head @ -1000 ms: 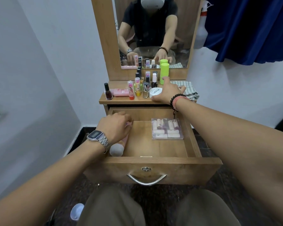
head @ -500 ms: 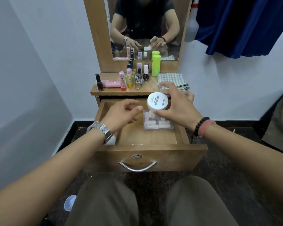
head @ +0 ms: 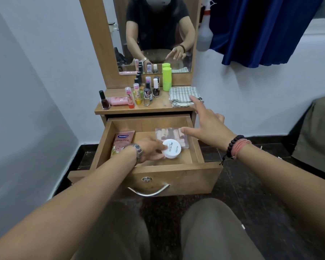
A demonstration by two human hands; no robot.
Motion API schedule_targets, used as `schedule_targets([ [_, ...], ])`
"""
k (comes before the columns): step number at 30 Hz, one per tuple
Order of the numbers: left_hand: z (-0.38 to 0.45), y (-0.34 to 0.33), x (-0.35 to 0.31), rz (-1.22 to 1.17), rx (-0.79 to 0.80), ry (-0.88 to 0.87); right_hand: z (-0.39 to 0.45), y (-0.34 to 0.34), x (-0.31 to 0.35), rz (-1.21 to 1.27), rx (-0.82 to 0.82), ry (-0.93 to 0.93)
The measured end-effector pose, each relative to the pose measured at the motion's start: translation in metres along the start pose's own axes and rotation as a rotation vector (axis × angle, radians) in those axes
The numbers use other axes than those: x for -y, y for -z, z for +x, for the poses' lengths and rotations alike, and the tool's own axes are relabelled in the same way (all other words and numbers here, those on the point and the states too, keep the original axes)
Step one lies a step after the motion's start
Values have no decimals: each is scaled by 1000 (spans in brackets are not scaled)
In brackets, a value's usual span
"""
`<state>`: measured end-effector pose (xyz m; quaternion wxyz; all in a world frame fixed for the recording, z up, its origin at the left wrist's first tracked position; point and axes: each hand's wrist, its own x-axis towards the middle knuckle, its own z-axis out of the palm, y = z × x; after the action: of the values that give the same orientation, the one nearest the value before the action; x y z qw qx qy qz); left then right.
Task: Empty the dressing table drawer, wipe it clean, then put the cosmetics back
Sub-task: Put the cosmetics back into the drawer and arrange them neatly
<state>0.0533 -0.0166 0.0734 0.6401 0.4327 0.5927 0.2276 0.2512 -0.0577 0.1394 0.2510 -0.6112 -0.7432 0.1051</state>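
White jar (head: pixel 171 151) pinched by left hand (head: pixel 150 150) inside drawer (head: pixel 176 172); right hand (head: pixel 207 126) held spread above drawer.

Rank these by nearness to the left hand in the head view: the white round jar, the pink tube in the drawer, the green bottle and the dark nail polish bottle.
1. white round jar, held by the left hand.
2. pink tube, drawer's left side.
3. dark nail polish bottle, tabletop's left end.
4. green bottle, by the mirror.
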Motion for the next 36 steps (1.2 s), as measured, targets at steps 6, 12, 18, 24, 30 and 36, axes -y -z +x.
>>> schedule_targets([
  [6,6,-16,-6,149,-75,-5,-4,3,-6,-6,-9,-1],
  [12,9,-37,-9,114,-59,82,-4,-1,-6,-4,1,-2],
  [18,5,-40,-14,39,-46,39,-6,-8,-5,-23,23,-12],
  [24,5,-29,-9,-5,-71,-87,-1,-24,-1,-188,305,75],
  [30,-18,12,-31,373,-378,-537,10,-59,-1,-524,542,223],
  [36,-41,84,-63,423,-826,-929,14,-73,-4,-681,450,253],
])
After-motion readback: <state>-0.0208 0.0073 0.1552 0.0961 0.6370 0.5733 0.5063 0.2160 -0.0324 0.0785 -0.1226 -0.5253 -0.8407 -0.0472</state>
